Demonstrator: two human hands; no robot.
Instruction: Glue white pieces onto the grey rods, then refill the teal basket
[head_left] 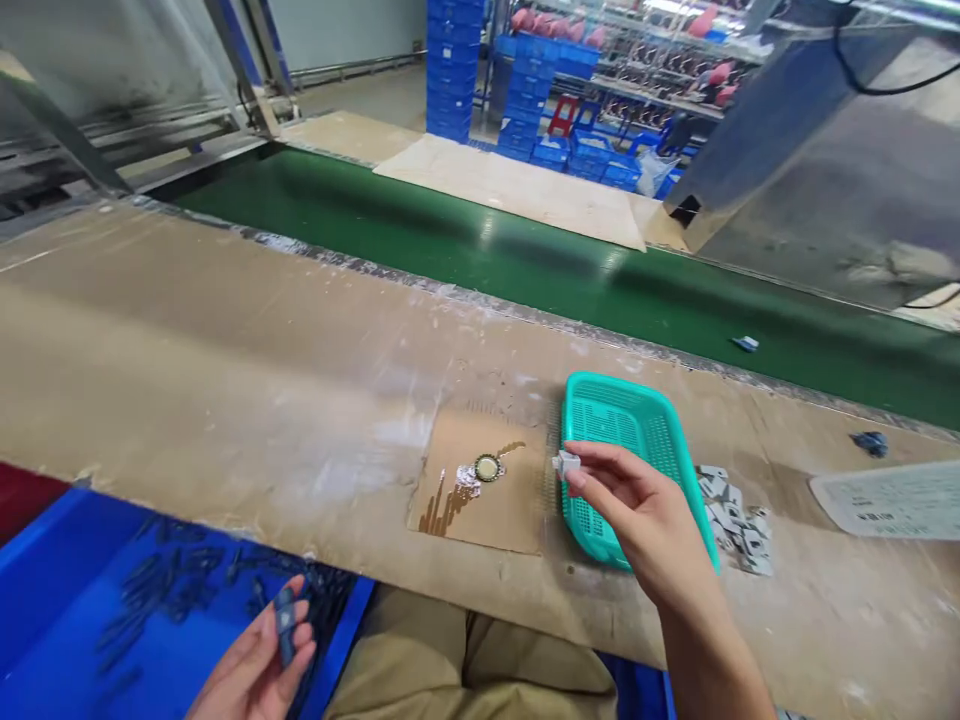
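The right hand (645,520) is raised over the table (225,380), its grip pinching a small white part (565,463) between thumb and fingertips, just at the near left edge of the teal basket (630,430). Down by the lap, the left hand (259,665) has its grip curled around a small dark blue part (285,622), held above the blue bin (67,600) where more dark pieces lie scattered. A pile of white parts (739,520) sits to the right of the basket. On a brown card (517,500) left of the basket rests a round metal piece (487,468). Beyond runs a green conveyor belt (450,240).
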